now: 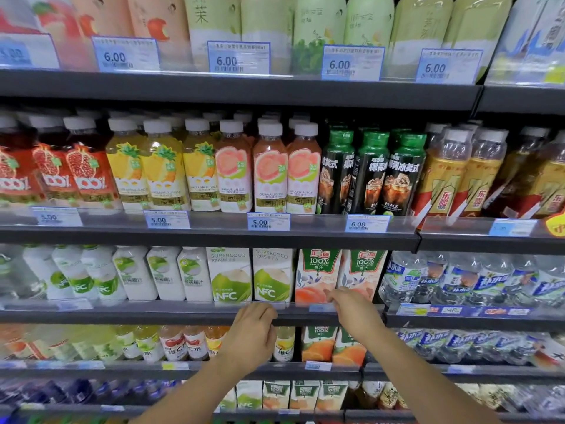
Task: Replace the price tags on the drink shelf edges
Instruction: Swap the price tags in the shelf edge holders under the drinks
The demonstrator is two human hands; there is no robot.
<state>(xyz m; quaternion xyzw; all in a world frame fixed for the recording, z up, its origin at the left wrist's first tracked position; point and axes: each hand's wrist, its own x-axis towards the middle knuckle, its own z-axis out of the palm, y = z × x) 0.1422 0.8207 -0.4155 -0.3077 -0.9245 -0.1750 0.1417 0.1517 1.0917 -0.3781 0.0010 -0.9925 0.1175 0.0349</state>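
both hands reach up to the edge of the third shelf [183,313] from the top. the left hand [253,332] is curled, fingers hooked over the shelf edge below the coconut cartons [250,276]; whether it holds anything i cannot tell. at its 3 o'clock, the right hand [351,307] pinches at a small blue price tag [318,308] in the clear strip, below the peach juice cartons [318,275]. more price tags [268,222] line the shelf at 12 o'clock.
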